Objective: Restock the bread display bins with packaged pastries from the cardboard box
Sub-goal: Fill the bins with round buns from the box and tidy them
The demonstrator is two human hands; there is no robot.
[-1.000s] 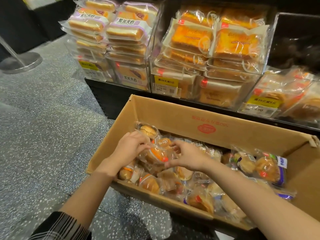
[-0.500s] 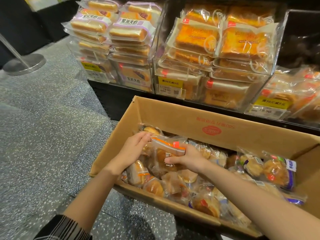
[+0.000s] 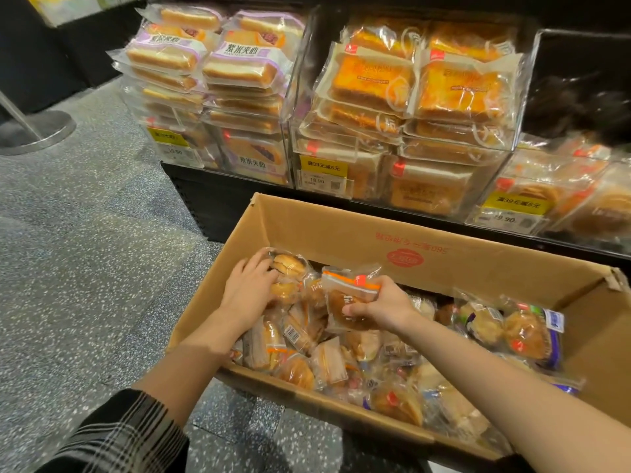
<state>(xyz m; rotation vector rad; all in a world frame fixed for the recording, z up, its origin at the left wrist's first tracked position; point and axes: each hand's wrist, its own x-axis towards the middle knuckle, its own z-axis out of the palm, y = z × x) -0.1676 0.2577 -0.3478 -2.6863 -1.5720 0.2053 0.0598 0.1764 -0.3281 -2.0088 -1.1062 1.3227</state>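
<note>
An open cardboard box [image 3: 341, 233] stands on the floor below the display, filled with several clear-wrapped pastries. My right hand [image 3: 386, 307] grips an orange-striped pastry packet [image 3: 345, 295], lifted a little above the pile. My left hand [image 3: 247, 290] reaches into the box's far left corner, its fingers around a packet of round buns [image 3: 290, 268]. Above the box stand clear display bins: a left bin of purple-labelled sandwich bread [image 3: 218, 80], a middle bin of orange toast packs [image 3: 409, 97], and a lower right bin [image 3: 563, 196].
Yellow price tags [image 3: 322, 167] hang on the bin fronts. A black shelf base [image 3: 211, 196] runs behind the box. Speckled grey floor [image 3: 85, 250] lies to the left, with a metal stand base [image 3: 37, 131] at far left.
My right hand has raised the orange-striped packet out of the pile. My left hand has let go of it and moved left to the bun packet in the corner.
</note>
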